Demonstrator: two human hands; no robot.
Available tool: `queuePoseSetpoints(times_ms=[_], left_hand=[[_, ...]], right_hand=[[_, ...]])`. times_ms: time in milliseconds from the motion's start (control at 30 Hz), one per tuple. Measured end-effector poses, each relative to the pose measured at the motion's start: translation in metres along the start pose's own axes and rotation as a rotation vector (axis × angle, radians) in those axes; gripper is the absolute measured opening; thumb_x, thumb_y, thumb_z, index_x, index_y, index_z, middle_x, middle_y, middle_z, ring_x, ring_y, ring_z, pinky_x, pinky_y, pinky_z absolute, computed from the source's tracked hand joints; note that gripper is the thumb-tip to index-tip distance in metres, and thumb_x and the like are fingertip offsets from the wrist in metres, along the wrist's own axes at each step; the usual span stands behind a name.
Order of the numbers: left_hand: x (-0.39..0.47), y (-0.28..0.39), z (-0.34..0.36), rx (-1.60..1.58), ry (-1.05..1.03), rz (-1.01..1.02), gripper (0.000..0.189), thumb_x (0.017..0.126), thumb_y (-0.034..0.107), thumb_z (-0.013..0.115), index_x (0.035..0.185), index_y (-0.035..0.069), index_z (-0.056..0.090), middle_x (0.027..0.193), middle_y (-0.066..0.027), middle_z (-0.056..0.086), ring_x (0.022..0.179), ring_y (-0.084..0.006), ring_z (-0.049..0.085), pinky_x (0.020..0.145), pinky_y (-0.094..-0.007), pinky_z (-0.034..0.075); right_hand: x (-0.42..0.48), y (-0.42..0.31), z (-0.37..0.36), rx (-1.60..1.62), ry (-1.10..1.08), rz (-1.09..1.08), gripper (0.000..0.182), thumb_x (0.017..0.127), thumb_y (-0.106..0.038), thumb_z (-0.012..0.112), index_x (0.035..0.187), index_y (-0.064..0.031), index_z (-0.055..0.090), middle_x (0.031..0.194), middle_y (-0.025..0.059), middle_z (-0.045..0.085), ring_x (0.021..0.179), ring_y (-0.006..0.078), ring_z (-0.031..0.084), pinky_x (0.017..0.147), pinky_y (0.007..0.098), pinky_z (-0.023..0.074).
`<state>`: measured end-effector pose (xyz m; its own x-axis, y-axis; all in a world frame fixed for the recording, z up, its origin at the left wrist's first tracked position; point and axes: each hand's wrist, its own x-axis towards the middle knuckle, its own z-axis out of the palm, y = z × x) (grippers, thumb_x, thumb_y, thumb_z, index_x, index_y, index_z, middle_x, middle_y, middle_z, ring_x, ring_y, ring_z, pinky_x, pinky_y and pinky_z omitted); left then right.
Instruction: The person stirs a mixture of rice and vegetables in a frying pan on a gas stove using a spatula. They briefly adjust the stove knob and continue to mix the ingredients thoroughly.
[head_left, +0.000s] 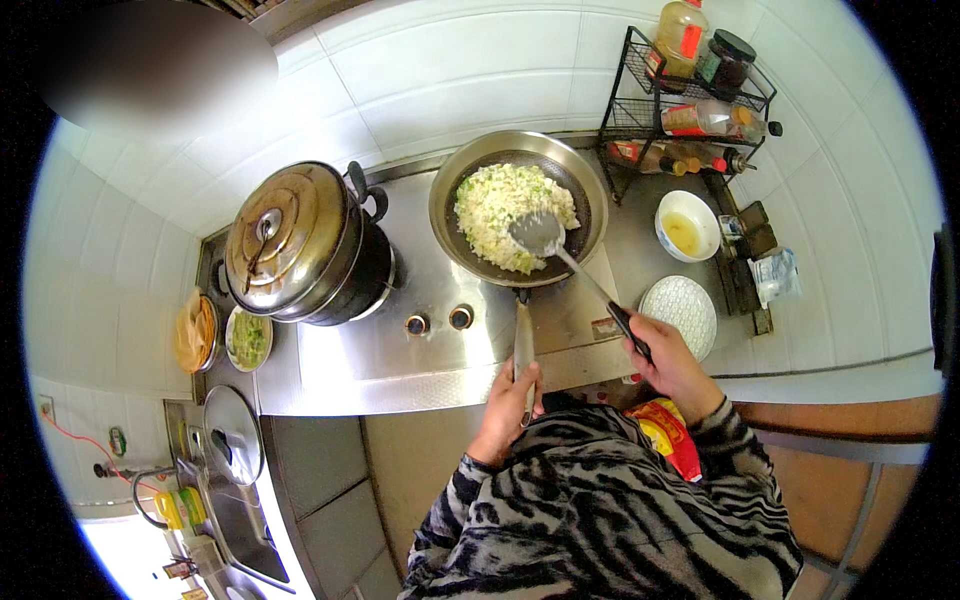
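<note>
A wide steel wok stands on the stove in front of me. Fried rice with bits of green lies heaped in its dark inner bottom. My left hand is wrapped around the wok's long handle near its end. In my right hand is the black grip of a spatula. The spatula's broad head rests on the near right part of the rice, with grains sticking to it.
To the left stands a large lidded steamer pot. Beside it are a bowl of chopped greens and a glass lid. On the right are a white bowl with yellowish liquid, a patterned white plate and a black rack of bottles.
</note>
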<state>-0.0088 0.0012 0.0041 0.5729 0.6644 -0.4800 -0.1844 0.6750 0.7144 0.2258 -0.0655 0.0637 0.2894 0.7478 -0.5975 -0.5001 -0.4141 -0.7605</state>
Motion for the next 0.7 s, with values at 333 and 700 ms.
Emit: queuePoseSetpoints(times_ms=[333,700], left_hand=[[0.001,0.001,0.001,0.102,0.029,-0.008,0.019,0.098,0.025,0.049,0.097,0.007,0.046,0.066,-0.0034,0.051,0.042,-0.0119,0.047,0.039,-0.0228,0.039],[0.004,-0.005,-0.002,0.026,-0.018,0.012,0.036,0.099,0.019,0.048,0.129,0.003,0.038,0.075,-0.0039,0.051,0.048,-0.0113,0.047,0.042,-0.0225,0.038]], right_hand=[[0.072,-0.012,0.009,0.268,-0.111,-0.116,0.019,0.095,-0.028,0.055,0.095,-0.0087,0.055,0.074,0.0022,0.057,0.048,0.0048,0.044,0.038,0.0151,0.0329],[-0.018,0.023,0.004,0.468,-0.19,0.141,0.019,0.096,-0.03,0.052,0.102,-0.0116,0.049,0.077,0.0018,0.054,0.045,0.0038,0.037,0.034,0.0159,0.0284]])
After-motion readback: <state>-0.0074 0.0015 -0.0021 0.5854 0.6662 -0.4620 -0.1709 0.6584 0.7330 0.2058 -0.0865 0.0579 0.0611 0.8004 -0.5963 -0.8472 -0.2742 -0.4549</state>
